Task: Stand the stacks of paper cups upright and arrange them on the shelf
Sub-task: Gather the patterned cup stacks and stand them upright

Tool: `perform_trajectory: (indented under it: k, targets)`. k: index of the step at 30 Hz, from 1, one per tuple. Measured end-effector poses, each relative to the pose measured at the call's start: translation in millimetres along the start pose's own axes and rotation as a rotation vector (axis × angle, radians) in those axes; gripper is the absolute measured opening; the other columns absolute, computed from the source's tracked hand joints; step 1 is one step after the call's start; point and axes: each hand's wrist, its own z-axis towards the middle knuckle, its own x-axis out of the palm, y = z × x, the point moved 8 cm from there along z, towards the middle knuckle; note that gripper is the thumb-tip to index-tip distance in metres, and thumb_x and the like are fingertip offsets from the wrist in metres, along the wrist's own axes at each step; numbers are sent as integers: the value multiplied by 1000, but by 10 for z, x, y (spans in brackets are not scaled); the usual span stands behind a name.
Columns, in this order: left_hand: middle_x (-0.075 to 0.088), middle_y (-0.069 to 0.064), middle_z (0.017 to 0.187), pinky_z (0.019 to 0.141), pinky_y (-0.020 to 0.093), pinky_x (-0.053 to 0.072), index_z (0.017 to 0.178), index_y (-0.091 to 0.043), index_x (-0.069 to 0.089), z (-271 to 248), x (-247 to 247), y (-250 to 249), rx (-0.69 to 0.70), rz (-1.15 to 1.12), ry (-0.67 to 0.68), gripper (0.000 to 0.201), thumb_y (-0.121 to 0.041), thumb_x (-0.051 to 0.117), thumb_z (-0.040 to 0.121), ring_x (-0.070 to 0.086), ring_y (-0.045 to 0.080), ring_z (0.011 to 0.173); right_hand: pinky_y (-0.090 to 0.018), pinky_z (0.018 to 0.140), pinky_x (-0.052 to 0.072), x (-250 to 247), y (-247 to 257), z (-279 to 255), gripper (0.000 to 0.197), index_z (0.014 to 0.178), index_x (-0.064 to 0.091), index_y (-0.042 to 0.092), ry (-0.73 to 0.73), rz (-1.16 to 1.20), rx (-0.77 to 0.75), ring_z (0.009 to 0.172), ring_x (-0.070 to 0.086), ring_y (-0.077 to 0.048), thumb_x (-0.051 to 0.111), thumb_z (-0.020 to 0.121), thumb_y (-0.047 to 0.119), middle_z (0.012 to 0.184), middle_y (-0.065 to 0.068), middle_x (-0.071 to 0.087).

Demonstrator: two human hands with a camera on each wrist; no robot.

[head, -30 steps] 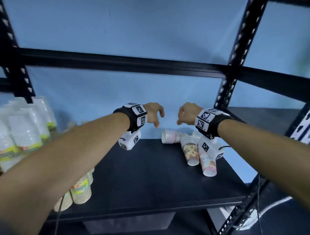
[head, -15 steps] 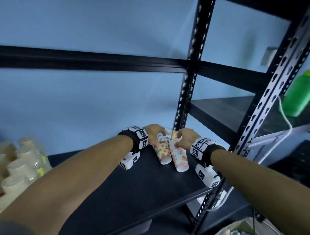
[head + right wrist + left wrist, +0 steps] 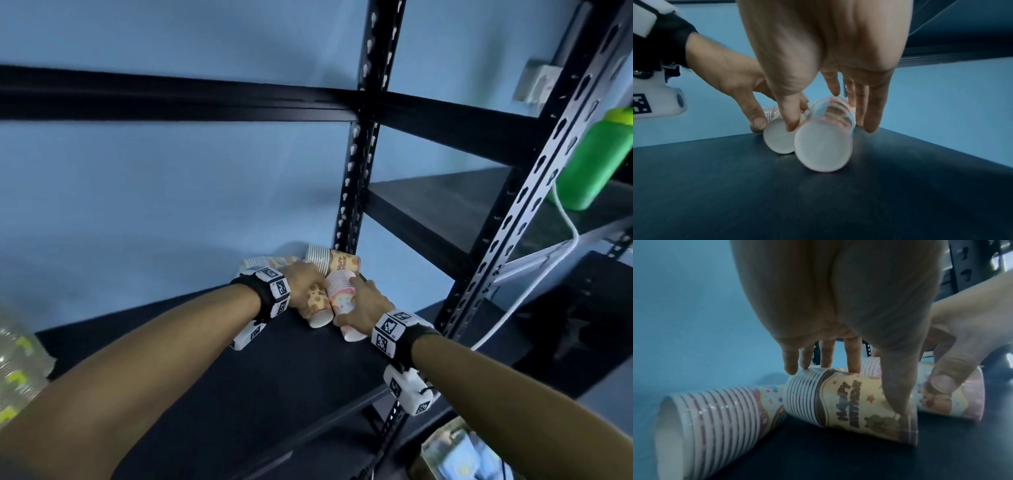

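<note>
both hands are clamped on toppled stacks at mid-frame: left hand [image 3: 303, 286] on the bear-print stack [image 3: 317, 305], right hand [image 3: 364, 303] on the pink stack [image 3: 339, 298]; fingertips are hidden behind them on the shelf [image 3: 205, 377].

The light is dim and bluish, the edges bend from the wide lens, and both wrist views are softly blurred.
</note>
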Motion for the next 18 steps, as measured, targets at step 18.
perform_trajectory:
  k: [18]
  targets:
    - [50, -7, 125, 100, 44, 35, 133, -34, 47, 228, 208, -94, 150, 401, 24, 77, -49, 79, 64, 42, 20, 118, -41, 83, 52, 70, -360, 102, 88, 140, 24, 26, 0, 22, 47, 103, 58, -29, 75, 69, 34, 123, -5, 49]
